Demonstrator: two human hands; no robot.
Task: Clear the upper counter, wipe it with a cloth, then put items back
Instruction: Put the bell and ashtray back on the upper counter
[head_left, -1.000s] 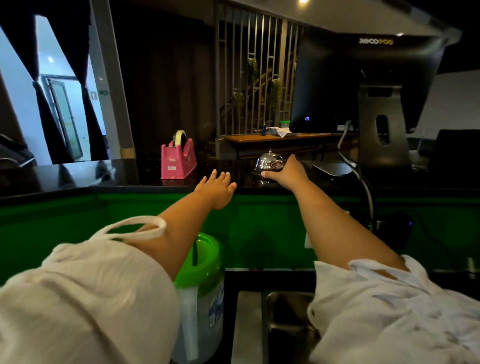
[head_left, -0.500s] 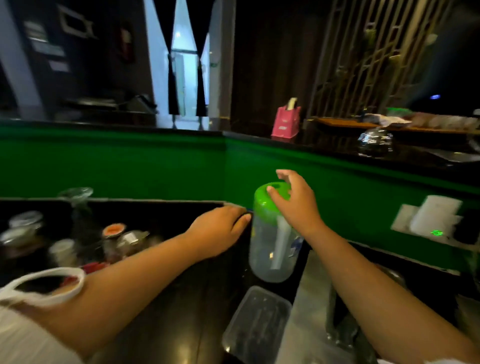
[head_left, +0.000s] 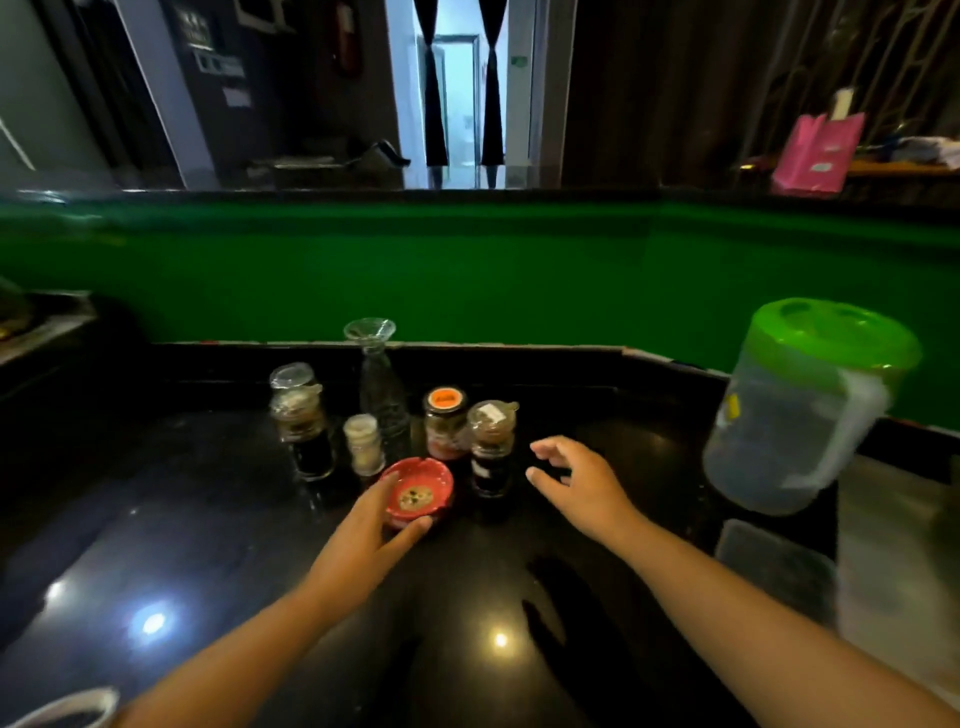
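While your left hand (head_left: 363, 525) curls round the near rim of the red ashtray (head_left: 418, 491), thumb on one side and fingers on the other, your right hand (head_left: 576, 483) hovers with fingers spread, holding nothing, just beside the dark-bottomed jar (head_left: 491, 447). The ashtray sits on the lower counter (head_left: 208, 519), at the front of a cluster of jars and a glass bottle (head_left: 382, 395), well below the upper counter (head_left: 571, 195). Expect it to be stiff, probably ceramic, fairly light but easy to chip, with loose bits inside, so keep it level and pinch it by the rim. The jar looks like smooth, top-heavy glass, so take it round the middle, not by the cap. An orange-lid jar (head_left: 445, 423) has writing on its lid, too blurred to read. The white tag on the dark-bottomed jar and the labels on the pink dispenser (head_left: 815, 153) are equally illegible.
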